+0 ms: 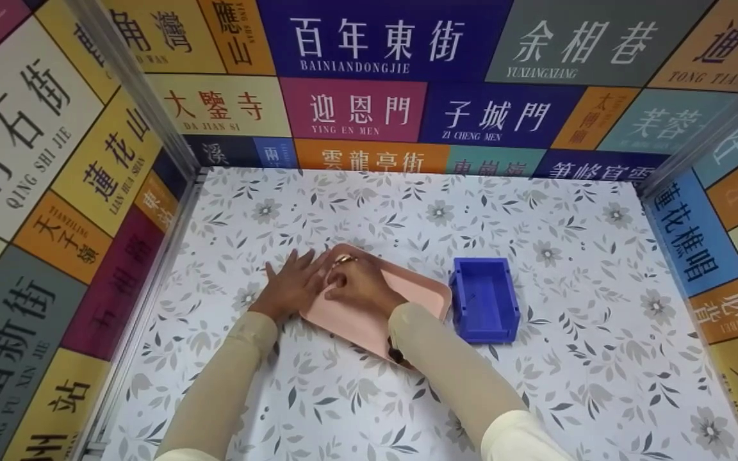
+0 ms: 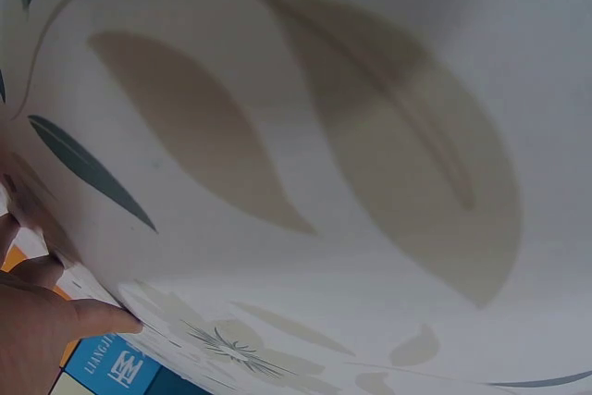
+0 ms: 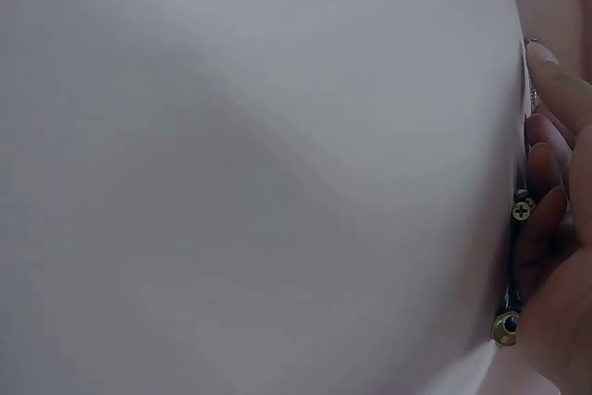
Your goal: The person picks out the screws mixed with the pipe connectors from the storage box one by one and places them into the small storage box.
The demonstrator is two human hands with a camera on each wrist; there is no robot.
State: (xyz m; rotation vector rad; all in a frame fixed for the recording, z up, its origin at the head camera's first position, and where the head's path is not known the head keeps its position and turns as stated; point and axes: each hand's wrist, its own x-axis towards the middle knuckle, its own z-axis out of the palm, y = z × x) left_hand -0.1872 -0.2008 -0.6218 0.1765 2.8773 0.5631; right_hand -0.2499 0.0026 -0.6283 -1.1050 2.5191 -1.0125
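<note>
A pink tray (image 1: 356, 320) lies at an angle on the table. My left hand (image 1: 289, 285) rests at its left end, fingers spread; in the left wrist view its fingers (image 2: 102, 316) show at the lower left. Over the tray's far left corner is my right hand (image 1: 362, 285), its fingers curled around small metal hardware. A shiny gold-coloured piece shows beside these fingers in the head view. The right wrist view shows a brass cross-head screw (image 3: 522, 211) against the curled fingers, and lower down a nut with a blue inside (image 3: 506, 328). My hand hides the other pieces.
An open blue plastic bin (image 1: 485, 301) stands right of the tray, close to its corner. The table (image 1: 567, 397) has a floral cover. Panels with street names (image 1: 350, 109) rise behind it and on both sides.
</note>
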